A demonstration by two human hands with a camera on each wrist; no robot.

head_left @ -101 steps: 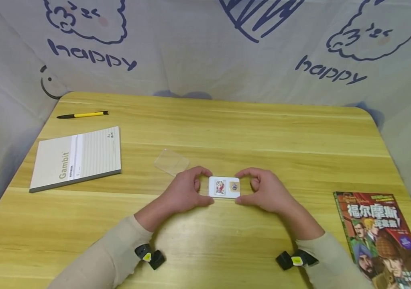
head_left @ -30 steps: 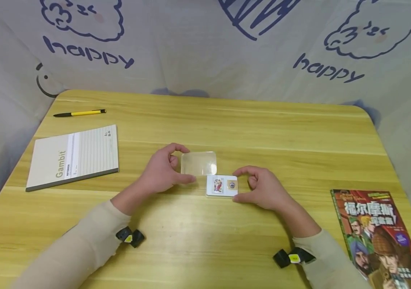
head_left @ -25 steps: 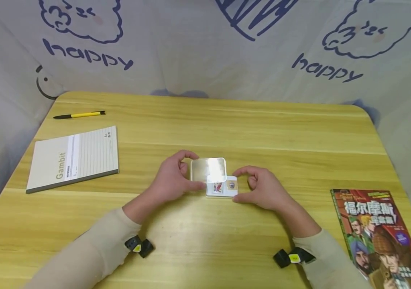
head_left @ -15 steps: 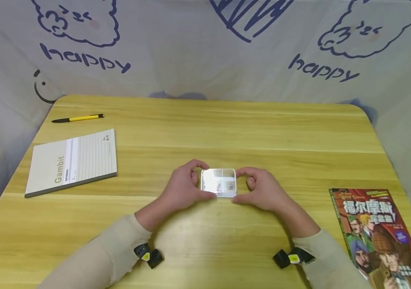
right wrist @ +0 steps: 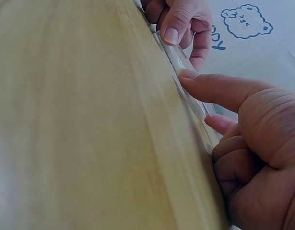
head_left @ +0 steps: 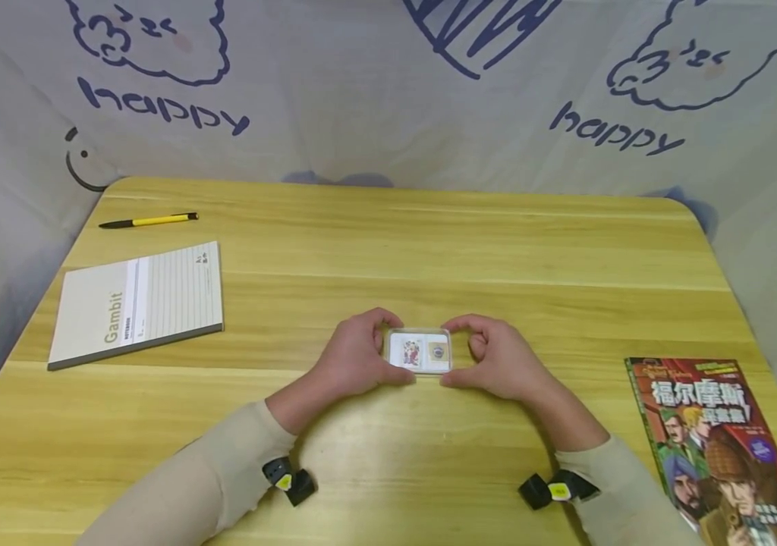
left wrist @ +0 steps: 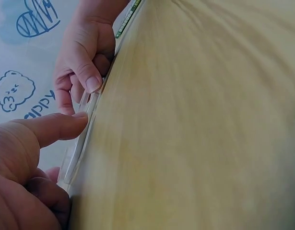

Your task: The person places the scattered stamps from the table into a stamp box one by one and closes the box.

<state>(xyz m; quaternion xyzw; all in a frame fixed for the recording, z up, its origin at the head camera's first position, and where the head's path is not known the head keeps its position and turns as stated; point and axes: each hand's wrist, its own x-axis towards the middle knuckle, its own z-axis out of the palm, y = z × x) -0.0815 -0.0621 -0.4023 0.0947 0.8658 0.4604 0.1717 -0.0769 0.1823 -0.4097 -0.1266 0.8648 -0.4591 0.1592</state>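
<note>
A flat white pack of cards (head_left: 412, 352), printed with a colourful picture and a small tan emblem, lies on the table in front of me. The clear plastic lid (head_left: 434, 334) sits over it, its rim showing round the white. My left hand (head_left: 361, 353) pinches the lid's left end between thumb and fingers. At the right end, my right hand (head_left: 501, 356) grips the card box in the same manner. From the wrists, the clear box (left wrist: 80, 143) shows edge-on, low against the table; whether the lid is fully seated cannot be told.
A Gambit notebook (head_left: 139, 307) lies to the left, with a yellow and black pen (head_left: 149, 221) beyond it. An illustrated book (head_left: 723, 447) is at the right front. Behind the wooden table (head_left: 470, 243) hangs a printed cloth (head_left: 375, 98).
My left hand let go of the card pack, fetched the clear lid from the upper left, brought it rightward and lowered it over the pack. My right hand stayed at the right end.
</note>
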